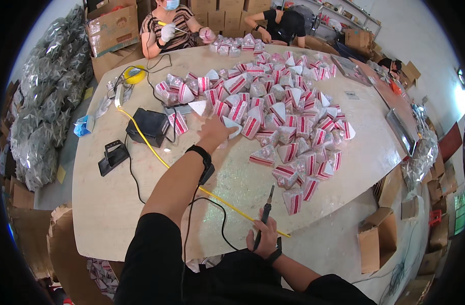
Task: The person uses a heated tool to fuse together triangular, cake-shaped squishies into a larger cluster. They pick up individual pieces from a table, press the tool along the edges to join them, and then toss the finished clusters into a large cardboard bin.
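Packets (290, 121): dozens, mostly 12 to 4 o'clock.
Left hand (215, 131): 11 o'clock, at packets; can't tell its grip.
Right hand (266, 241): 5 o'clock, holding one soldering iron (266, 212).
Co-workers (156, 30): two, 11 and 1 o'clock.

Workshop: shared worktable (110, 213), heaped packets (290, 121), stacked cardboard cartons (233, 21).

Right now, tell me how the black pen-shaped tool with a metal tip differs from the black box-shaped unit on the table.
The black pen-shaped tool is slender; the black box-shaped unit is blocky and bulkier. The tool is held in the right hand; the unit rests on the pale tabletop. Both are mainly black.
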A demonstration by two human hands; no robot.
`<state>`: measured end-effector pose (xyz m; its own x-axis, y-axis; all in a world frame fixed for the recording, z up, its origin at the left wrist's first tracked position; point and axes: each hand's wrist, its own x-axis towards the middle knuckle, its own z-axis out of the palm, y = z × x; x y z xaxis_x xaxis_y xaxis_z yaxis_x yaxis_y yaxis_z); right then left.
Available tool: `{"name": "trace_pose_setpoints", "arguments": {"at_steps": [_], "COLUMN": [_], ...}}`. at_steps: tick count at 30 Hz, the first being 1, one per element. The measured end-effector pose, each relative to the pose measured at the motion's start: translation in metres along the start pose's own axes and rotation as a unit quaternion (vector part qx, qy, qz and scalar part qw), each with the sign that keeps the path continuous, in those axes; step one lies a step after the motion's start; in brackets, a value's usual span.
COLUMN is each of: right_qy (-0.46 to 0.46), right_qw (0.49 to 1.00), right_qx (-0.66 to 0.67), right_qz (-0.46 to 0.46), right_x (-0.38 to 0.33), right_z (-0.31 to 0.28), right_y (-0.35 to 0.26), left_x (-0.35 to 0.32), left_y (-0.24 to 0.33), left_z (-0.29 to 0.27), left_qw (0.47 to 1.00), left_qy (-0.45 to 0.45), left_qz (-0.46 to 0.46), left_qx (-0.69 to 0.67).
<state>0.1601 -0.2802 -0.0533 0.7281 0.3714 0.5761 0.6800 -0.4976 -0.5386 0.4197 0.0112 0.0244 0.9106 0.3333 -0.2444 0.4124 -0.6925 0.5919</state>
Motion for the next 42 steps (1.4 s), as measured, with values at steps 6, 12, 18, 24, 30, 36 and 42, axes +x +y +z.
{"name": "trace_pose_setpoints", "arguments": {"at_steps": [6,12,18,24,30,36,42], "right_qy": [0.012,0.019,0.023,0.022,0.067,0.031,-0.108], "right_qw": [1.0,1.0,1.0,1.0,0.994,0.919,0.899], "right_qx": [-0.022,-0.02,-0.002,0.015,0.058,0.388,0.416], "right_qz": [0.007,-0.009,-0.002,0.017,0.067,0.056,-0.085], "right_x": [-0.001,-0.002,-0.006,-0.004,-0.005,0.039,0.051], "right_z": [-0.002,0.002,0.001,0.0,0.005,0.0,0.033], "right_y": [0.001,-0.001,-0.005,-0.004,-0.014,-0.099,-0.169], "left_x": [-0.028,-0.034,-0.098,-0.257,-0.357,-0.371,-0.4], "left_y": [0.03,0.015,-0.017,-0.076,-0.117,-0.109,-0.107], "left_z": [0.03,0.039,0.007,-0.018,-0.041,-0.019,0.009], "left_qw": [0.99,0.974,0.966,0.72,0.555,0.538,0.558], "left_qy": [0.12,0.083,-0.008,-0.082,0.046,0.245,0.196], "left_qz": [0.068,0.124,0.125,0.073,-0.002,0.04,0.053], "left_qx": [-0.015,0.171,-0.226,-0.685,-0.83,-0.805,-0.805]}}
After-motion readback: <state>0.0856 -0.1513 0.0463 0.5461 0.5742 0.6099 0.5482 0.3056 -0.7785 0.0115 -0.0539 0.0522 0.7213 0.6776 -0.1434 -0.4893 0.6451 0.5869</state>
